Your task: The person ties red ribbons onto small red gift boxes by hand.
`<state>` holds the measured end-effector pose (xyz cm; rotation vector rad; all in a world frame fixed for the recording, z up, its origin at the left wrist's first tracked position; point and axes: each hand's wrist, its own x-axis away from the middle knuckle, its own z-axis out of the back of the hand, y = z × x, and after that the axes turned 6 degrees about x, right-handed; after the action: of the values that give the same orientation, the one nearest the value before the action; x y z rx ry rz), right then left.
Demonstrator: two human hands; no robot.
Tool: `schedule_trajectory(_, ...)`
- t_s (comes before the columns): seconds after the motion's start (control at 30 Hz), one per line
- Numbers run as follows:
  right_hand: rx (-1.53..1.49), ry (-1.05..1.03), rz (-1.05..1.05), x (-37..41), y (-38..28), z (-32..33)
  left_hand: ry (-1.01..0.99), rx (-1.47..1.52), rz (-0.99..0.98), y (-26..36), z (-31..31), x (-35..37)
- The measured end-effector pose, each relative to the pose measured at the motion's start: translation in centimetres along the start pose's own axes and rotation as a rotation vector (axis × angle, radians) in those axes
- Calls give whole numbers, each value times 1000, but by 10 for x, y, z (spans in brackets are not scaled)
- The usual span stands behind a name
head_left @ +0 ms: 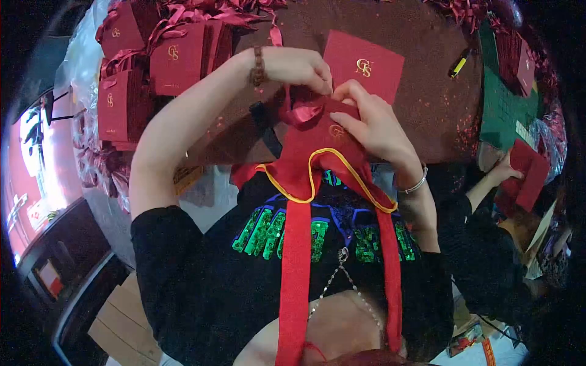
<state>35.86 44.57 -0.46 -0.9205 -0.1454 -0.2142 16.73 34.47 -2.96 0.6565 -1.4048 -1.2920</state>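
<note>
My left hand, with a brown bead bracelet at the wrist, is closed at the top of a dark red bag with gold lettering. A shiny red ribbon loops down beneath its curled fingers. On the bag's right side is my right hand, its thumb and fingers pinched at the upper edge, close to the left fingertips. Where the fingers meet, the small details are hidden. Behind them, a flat red bag with gold letters lies on the brown table. A yellow-edged red apron hangs below.
Stacked red bags with ribbons stand at the left. A yellow-black marker lies at the upper right. Beyond the table's right side, a co-worker's hand holds a red bag beside a green mat.
</note>
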Motion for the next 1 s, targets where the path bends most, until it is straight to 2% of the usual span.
schedule_trajectory(0.07, 2, -14, -14, 0, 0, -1, -140, 1, 181, 6, 5, -6)
schedule_trajectory(0.13, 5, -25, -26, 0, 2, -3, -186, -14, 149, 9, 7, -11)
schedule_trajectory(0.2, -4, 47, 71, 0, 4, -6, -322, -37, 183, 3, 11, -18)
schedule_trajectory(0.3, 22, 43, 62, 0, 3, -6, -368, 64, 249, -1, 13, -21)
schedule_trajectory(0.43, 16, 7, -14, -1, 4, -4, -374, 87, 219, -3, 6, -21)
schedule_trajectory(0.5, -193, -18, -27, -1, 13, -6, -4, 19, 73, -8, 0, -19)
schedule_trajectory(0.53, -193, -17, -27, -2, 11, -5, -5, 18, 73, -8, 2, -20)
schedule_trajectory(0.6, -61, -6, 18, -1, 4, -4, 447, -199, 44, -10, 8, -23)
schedule_trajectory(0.63, -58, 0, 19, 0, 6, -5, 561, -310, -104, -13, 4, -20)
schedule_trajectory(0.67, -119, 48, 13, 0, 10, -7, 561, -313, -106, -7, -3, -16)
schedule_trajectory(0.73, -184, 93, 7, 0, 15, -9, 884, -126, 46, 10, -22, -4)
schedule_trajectory(0.77, -58, 134, 35, -1, 18, -9, 833, -243, -32, 4, -29, -1)
schedule_trajectory(0.8, 68, 172, 62, 0, 20, -8, 681, -390, 90, 19, -39, 7)
schedule_trajectory(0.87, 89, 187, 116, 2, 29, -4, 693, -609, -58, 2, -60, 4)
schedule_trajectory(0.9, 115, 208, 169, 2, 33, -1, 700, -614, -54, 2, -65, 6)
schedule_trajectory(1.0, 242, 261, 160, 20, 36, 8, 804, -495, -87, 0, -67, 11)
